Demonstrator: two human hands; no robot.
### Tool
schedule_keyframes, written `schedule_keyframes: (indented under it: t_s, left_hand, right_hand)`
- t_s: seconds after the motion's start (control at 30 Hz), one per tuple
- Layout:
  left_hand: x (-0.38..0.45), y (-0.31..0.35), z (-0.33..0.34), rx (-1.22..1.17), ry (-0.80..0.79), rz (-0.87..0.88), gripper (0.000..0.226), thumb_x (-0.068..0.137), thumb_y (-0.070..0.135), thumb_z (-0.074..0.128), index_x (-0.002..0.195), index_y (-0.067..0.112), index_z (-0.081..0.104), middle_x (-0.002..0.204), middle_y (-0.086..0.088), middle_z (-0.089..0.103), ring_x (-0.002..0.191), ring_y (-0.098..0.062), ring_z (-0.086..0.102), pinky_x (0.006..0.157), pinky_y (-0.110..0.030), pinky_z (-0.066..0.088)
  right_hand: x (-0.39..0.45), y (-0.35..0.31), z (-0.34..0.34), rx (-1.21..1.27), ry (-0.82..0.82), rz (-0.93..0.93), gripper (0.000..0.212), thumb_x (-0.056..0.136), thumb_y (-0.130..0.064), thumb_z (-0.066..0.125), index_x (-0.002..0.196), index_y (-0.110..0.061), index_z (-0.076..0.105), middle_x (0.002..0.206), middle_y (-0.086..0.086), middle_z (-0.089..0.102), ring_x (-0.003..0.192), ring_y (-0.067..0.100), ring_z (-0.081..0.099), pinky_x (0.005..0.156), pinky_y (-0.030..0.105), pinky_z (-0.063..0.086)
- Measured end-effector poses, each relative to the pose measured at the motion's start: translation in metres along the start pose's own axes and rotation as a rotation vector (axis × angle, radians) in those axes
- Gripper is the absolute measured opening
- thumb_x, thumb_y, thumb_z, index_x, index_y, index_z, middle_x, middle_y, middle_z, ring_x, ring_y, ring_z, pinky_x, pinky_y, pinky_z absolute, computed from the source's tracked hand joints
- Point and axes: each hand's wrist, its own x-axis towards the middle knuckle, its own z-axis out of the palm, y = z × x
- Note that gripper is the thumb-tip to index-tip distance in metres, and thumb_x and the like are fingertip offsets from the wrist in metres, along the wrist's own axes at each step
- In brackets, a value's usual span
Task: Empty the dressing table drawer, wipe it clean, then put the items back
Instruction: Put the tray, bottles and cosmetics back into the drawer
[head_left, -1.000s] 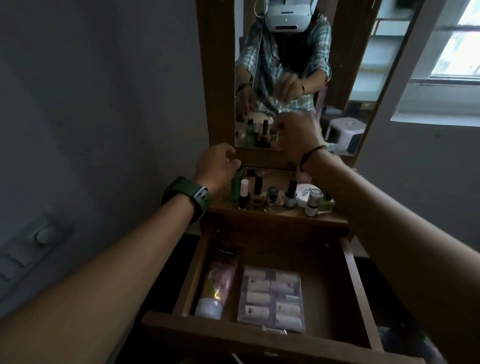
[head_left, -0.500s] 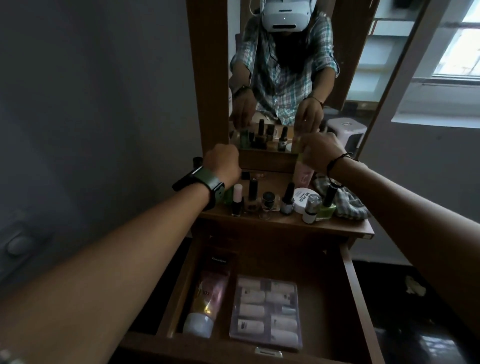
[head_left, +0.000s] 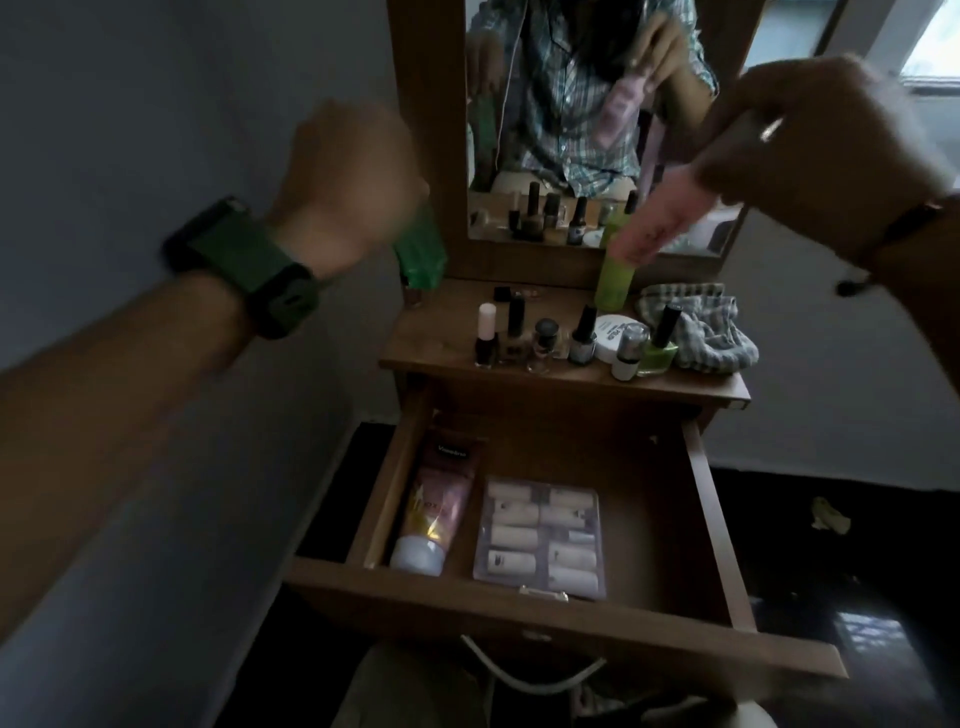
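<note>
The fingers of the left hand (head_left: 349, 179) are curled round a green bottle (head_left: 422, 248), which hangs below the fist, raised above the left end of the tabletop (head_left: 431, 340); the hand is motion-blurred. The fingers of the right hand (head_left: 810, 130) grip a pink tube (head_left: 655, 218) by its upper end, the tube slanting down and to the left in front of the mirror (head_left: 597, 130). The drawer (head_left: 561, 613) of the dressing table is pulled fully open below the tabletop. It contains 2 items: a pink cream tube (head_left: 435, 512) lying along the left wall, white cap toward the drawer front, with the word "Vaseline" readable on its dark upper end, and just beside it a clear plastic case (head_left: 540, 538) holding pale nail tips in 2 columns. The right part of the drawer floor is bare wood. On the tabletop stand a row of small nail polish bottles (head_left: 540, 340), a round white jar (head_left: 615, 335) whose lid print is too small to read, a tall light green bottle (head_left: 614, 275) near the mirror, and a crumpled checked cloth (head_left: 701, 332) at the right end.
</note>
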Motion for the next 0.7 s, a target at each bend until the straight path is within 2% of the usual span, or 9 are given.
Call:
schedule_keyframes:
  t_s: [0.07,0.13,0.2,0.27,0.33,0.43,0.53,0.6,0.7]
  left_hand:
    - [-0.022,0.002,-0.013,-0.050,-0.006,0.036,0.016,0.083,0.015,0.064,0.090,0.002,0.070,0.088,-0.016,0.069,0.077,-0.023,0.057,0.068,-0.029,0.037]
    - [-0.046,0.005,-0.009,-0.114,-0.093,0.039,0.012,0.081,0.012,0.066,0.089,0.005,0.071,0.081,-0.006,0.062,0.077,-0.018,0.054,0.069,-0.028,0.037]
    - [-0.068,0.007,0.010,-0.151,-0.199,0.047,0.010,0.081,0.011,0.066,0.088,0.006,0.071,0.082,-0.003,0.058,0.079,-0.016,0.052,0.070,-0.028,0.036]
    - [-0.087,0.008,0.036,-0.137,-0.280,0.077,0.010,0.081,0.013,0.065,0.088,0.007,0.070,0.089,-0.007,0.061,0.086,-0.020,0.055,0.073,-0.027,0.038]
    - [-0.100,0.006,0.064,-0.126,-0.340,0.089,0.011,0.083,0.014,0.063,0.090,0.007,0.069,0.096,-0.009,0.062,0.092,-0.023,0.056,0.075,-0.027,0.037]
    - [-0.114,0.005,0.103,-0.127,-0.359,0.110,0.012,0.086,0.014,0.059,0.092,0.007,0.066,0.098,-0.009,0.060,0.096,-0.022,0.054,0.077,-0.026,0.037]
    - [-0.122,0.009,0.131,-0.146,-0.346,0.151,0.014,0.089,0.011,0.054,0.097,0.006,0.064,0.101,-0.008,0.060,0.097,-0.021,0.053,0.080,-0.027,0.041]
    - [-0.124,0.012,0.143,-0.139,-0.334,0.229,0.018,0.090,0.006,0.050,0.101,0.007,0.064,0.104,-0.007,0.060,0.098,-0.019,0.052,0.081,-0.026,0.045]
    - [-0.125,0.016,0.159,-0.104,-0.353,0.407,0.028,0.087,-0.006,0.046,0.106,0.004,0.063,0.109,-0.011,0.062,0.100,-0.023,0.054,0.081,-0.033,0.050]
  right_hand:
    - [-0.032,-0.009,-0.013,0.066,-0.119,-0.020,0.012,0.077,-0.012,0.062,0.086,-0.017,0.068,0.079,0.003,0.062,0.063,0.016,0.053,0.050,0.012,0.038]
    - [-0.063,-0.011,-0.007,0.049,-0.245,0.007,0.009,0.076,-0.011,0.064,0.082,-0.017,0.068,0.073,0.000,0.059,0.057,0.011,0.050,0.045,0.006,0.038]
    - [-0.090,-0.011,0.012,0.041,-0.349,0.062,0.011,0.078,-0.009,0.061,0.083,-0.013,0.070,0.077,0.004,0.063,0.063,0.016,0.053,0.047,0.015,0.041]
    - [-0.109,-0.007,0.035,0.036,-0.438,0.120,0.014,0.081,-0.008,0.056,0.087,-0.011,0.069,0.089,0.009,0.066,0.071,0.021,0.056,0.050,0.023,0.046]
    - [-0.120,0.001,0.055,-0.008,-0.467,0.148,0.016,0.083,-0.007,0.055,0.092,-0.010,0.068,0.100,0.010,0.064,0.077,0.022,0.056,0.059,0.027,0.048]
    - [-0.130,0.009,0.073,-0.047,-0.496,0.169,0.017,0.079,-0.007,0.059,0.093,-0.009,0.068,0.102,0.012,0.063,0.082,0.030,0.059,0.068,0.033,0.050]
    - [-0.135,0.013,0.079,-0.059,-0.538,0.219,0.021,0.067,-0.009,0.067,0.088,-0.006,0.066,0.095,0.013,0.061,0.079,0.034,0.058,0.061,0.036,0.046]
    - [-0.138,0.017,0.080,-0.073,-0.539,0.223,0.022,0.068,-0.010,0.067,0.089,-0.007,0.065,0.095,0.013,0.060,0.080,0.034,0.057,0.059,0.033,0.042]
    - [-0.143,0.023,0.083,-0.065,-0.553,0.231,0.023,0.071,-0.012,0.067,0.093,-0.009,0.065,0.096,0.014,0.059,0.081,0.035,0.057,0.064,0.036,0.045]
